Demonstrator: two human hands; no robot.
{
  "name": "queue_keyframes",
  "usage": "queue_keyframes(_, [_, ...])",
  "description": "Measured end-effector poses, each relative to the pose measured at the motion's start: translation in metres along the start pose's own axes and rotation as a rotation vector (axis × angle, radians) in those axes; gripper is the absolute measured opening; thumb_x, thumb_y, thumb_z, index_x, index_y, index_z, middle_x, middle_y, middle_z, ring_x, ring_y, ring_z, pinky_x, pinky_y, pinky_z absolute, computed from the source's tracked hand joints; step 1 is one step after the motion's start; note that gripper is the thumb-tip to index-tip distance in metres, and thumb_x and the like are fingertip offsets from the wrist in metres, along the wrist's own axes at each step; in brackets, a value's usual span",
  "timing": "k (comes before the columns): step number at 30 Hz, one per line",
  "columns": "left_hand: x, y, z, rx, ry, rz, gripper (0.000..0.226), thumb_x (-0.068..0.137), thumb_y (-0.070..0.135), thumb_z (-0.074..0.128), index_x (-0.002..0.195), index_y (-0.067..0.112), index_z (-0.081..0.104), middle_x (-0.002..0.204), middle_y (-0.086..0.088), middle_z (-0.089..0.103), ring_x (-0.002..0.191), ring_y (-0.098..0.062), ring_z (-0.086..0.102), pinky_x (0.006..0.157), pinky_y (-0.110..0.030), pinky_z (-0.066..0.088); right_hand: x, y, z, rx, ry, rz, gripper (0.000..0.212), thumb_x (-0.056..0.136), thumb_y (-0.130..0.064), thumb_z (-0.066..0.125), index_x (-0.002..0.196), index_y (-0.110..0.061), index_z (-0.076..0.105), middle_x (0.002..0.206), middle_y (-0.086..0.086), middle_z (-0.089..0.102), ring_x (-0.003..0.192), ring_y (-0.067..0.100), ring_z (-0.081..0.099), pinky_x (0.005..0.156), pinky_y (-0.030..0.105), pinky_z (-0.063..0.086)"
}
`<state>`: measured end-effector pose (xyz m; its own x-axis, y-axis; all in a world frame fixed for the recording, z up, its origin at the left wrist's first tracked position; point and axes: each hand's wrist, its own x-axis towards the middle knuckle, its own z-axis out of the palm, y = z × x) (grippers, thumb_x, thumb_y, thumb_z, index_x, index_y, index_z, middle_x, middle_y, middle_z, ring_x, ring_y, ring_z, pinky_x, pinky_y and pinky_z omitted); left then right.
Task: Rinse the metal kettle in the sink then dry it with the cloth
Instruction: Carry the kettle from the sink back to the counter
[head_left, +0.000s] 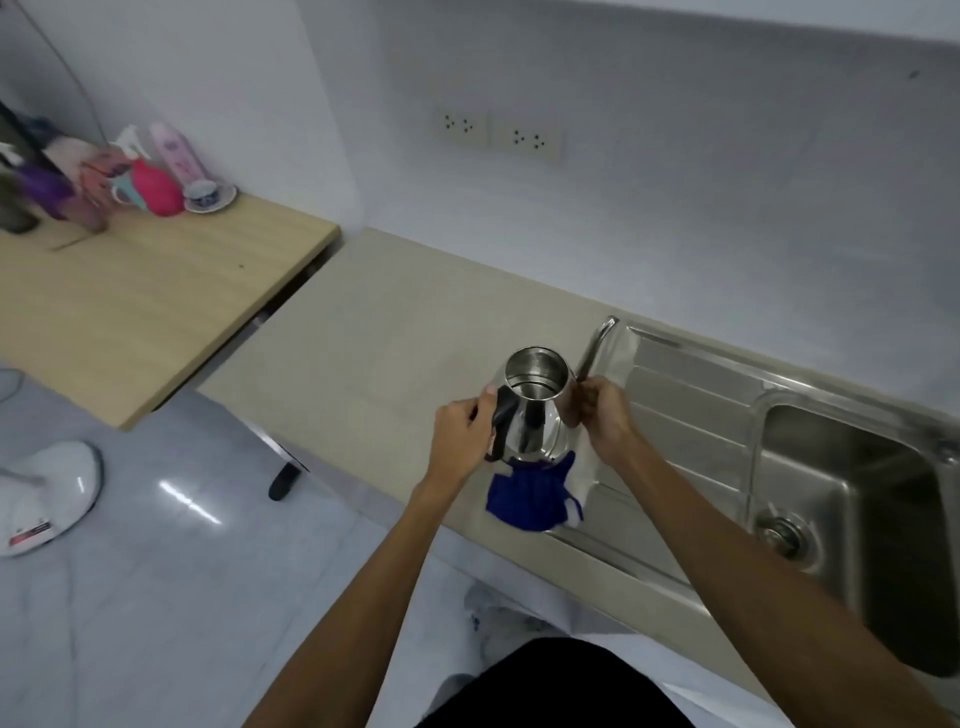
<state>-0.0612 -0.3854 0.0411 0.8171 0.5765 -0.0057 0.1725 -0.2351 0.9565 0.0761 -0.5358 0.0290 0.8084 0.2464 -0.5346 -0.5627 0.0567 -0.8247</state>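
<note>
A person holds a lidless metal kettle (532, 410) upright above the beige counter (395, 332), just left of the stainless steel sink (852, 478). The left hand (462, 436) is closed around the kettle's black handle (501, 421); the right hand (605, 415) presses a pale cloth (587, 467) against the kettle's right side, fingers curled on it. A blue cloth (530, 499) lies on the counter directly beneath the kettle, at the drainboard's edge.

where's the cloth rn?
Head view, centre: the cloth lies on the counter edge beside the sink, under the kettle both hands hold.
</note>
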Motion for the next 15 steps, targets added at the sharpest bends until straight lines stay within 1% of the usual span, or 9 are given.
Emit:
queue_keyframes(3, [0.031, -0.020, -0.034, 0.019, 0.009, -0.019, 0.067, 0.102, 0.038, 0.049, 0.052, -0.005, 0.047, 0.045, -0.007, 0.046, 0.043, -0.016, 0.042, 0.048, -0.033, 0.034, 0.022, 0.006, 0.040, 0.011, 0.002, 0.015, 0.025, 0.087, -0.006, 0.044, 0.075, -0.005, 0.066, 0.066, 0.008, 0.065, 0.064, 0.022, 0.058, 0.060, 0.029, 0.046])
queue_keyframes(5, [0.051, -0.030, -0.054, 0.031, 0.008, -0.023, 0.069, 0.098, 0.047, 0.047, 0.057, -0.008, 0.046, 0.047, -0.013, 0.045, 0.046, -0.018, 0.042, 0.049, -0.034, 0.035, 0.040, 0.010, 0.063, 0.014, 0.000, 0.025, 0.020, 0.082, -0.006, 0.047, 0.083, -0.004, 0.067, 0.078, 0.011, 0.065, 0.078, 0.026, 0.057, 0.073, 0.034, 0.046])
queue_keyframes(7, [0.071, -0.039, -0.073, 0.056, 0.002, -0.020, 0.072, 0.094, 0.054, 0.044, 0.059, -0.009, 0.047, 0.049, -0.022, 0.046, 0.047, -0.019, 0.042, 0.050, -0.034, 0.034, 0.055, 0.013, 0.085, 0.009, -0.016, 0.046, 0.022, 0.081, -0.006, 0.047, 0.090, -0.002, 0.067, 0.081, 0.013, 0.067, 0.082, 0.027, 0.058, 0.081, 0.038, 0.047])
queue_keyframes(8, [0.082, -0.043, -0.081, 0.068, -0.001, -0.018, 0.072, 0.093, 0.054, 0.044, 0.059, -0.009, 0.047, 0.051, -0.027, 0.048, 0.047, -0.019, 0.042, 0.050, -0.034, 0.034, 0.058, 0.012, 0.097, 0.010, -0.023, 0.053, 0.023, 0.081, -0.005, 0.046, 0.091, -0.001, 0.066, 0.079, 0.012, 0.069, 0.079, 0.025, 0.060, 0.081, 0.038, 0.048])
queue_keyframes(9, [0.092, -0.046, -0.090, 0.076, -0.001, -0.019, 0.073, 0.093, 0.055, 0.044, 0.058, -0.009, 0.048, 0.053, -0.030, 0.050, 0.047, -0.019, 0.042, 0.050, -0.035, 0.035, 0.062, 0.011, 0.109, 0.013, -0.022, 0.061, 0.022, 0.083, -0.003, 0.044, 0.089, -0.001, 0.065, 0.073, 0.010, 0.070, 0.072, 0.022, 0.062, 0.077, 0.035, 0.049])
queue_keyframes(11, [0.112, -0.051, -0.106, 0.089, 0.003, -0.044, 0.073, 0.092, 0.054, 0.045, 0.057, -0.009, 0.050, 0.053, -0.030, 0.052, 0.046, -0.019, 0.043, 0.051, -0.035, 0.036, 0.072, 0.009, 0.130, 0.017, -0.011, 0.069, 0.022, 0.087, 0.002, 0.040, 0.080, -0.001, 0.060, 0.058, 0.004, 0.067, 0.055, 0.015, 0.060, 0.061, 0.028, 0.048])
queue_keyframes(12, [0.121, -0.054, -0.114, 0.096, -0.003, -0.058, 0.071, 0.093, 0.052, 0.046, 0.058, -0.010, 0.051, 0.050, -0.027, 0.052, 0.045, -0.019, 0.043, 0.051, -0.034, 0.036, 0.078, 0.010, 0.140, 0.014, 0.001, 0.072, 0.023, 0.088, 0.003, 0.039, 0.077, -0.001, 0.059, 0.055, 0.004, 0.065, 0.052, 0.016, 0.059, 0.058, 0.028, 0.046])
queue_keyframes(13, [0.131, -0.057, -0.122, 0.102, -0.015, -0.074, 0.069, 0.095, 0.048, 0.048, 0.058, -0.010, 0.052, 0.048, -0.022, 0.052, 0.045, -0.019, 0.044, 0.051, -0.033, 0.036, 0.082, 0.012, 0.149, 0.013, 0.022, 0.077, 0.022, 0.087, 0.003, 0.040, 0.077, -0.001, 0.059, 0.056, 0.006, 0.065, 0.053, 0.018, 0.057, 0.058, 0.029, 0.045])
queue_keyframes(15, [0.149, -0.060, -0.137, 0.117, -0.046, -0.092, 0.064, 0.100, 0.038, 0.050, 0.058, -0.010, 0.053, 0.048, -0.015, 0.052, 0.044, -0.018, 0.044, 0.050, -0.029, 0.036, 0.094, 0.015, 0.166, 0.021, 0.048, 0.083, 0.015, 0.081, 0.001, 0.045, 0.081, 0.001, 0.061, 0.068, 0.016, 0.062, 0.062, 0.026, 0.054, 0.062, 0.034, 0.043])
